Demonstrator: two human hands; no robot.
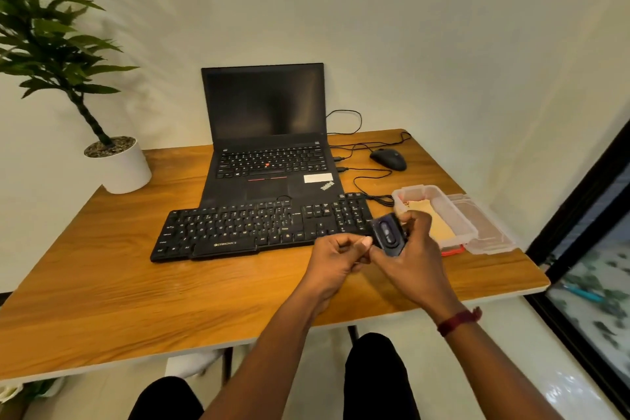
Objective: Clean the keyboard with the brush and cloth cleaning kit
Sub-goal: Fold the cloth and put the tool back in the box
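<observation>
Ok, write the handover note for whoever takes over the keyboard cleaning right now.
Right hand holds the dark cleaning tool just above the desk, at the keyboard's right end.
Left hand is pinched at the tool's lower edge; what it grips is not clear.
Yellow cloth lies in the open clear box, lid beside it.
Done: tool taken up.
Left: brush the keys, then wipe with the cloth.

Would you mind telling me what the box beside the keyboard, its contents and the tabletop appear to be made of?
The box looks like clear plastic: the contents show through its glossy walls. The tan piece inside seems a matte cloth, though its weave is too small to confirm. The tabletop shows wood grain with a light sheen and a pale edge, so probably laminate rather than solid wood.
</observation>
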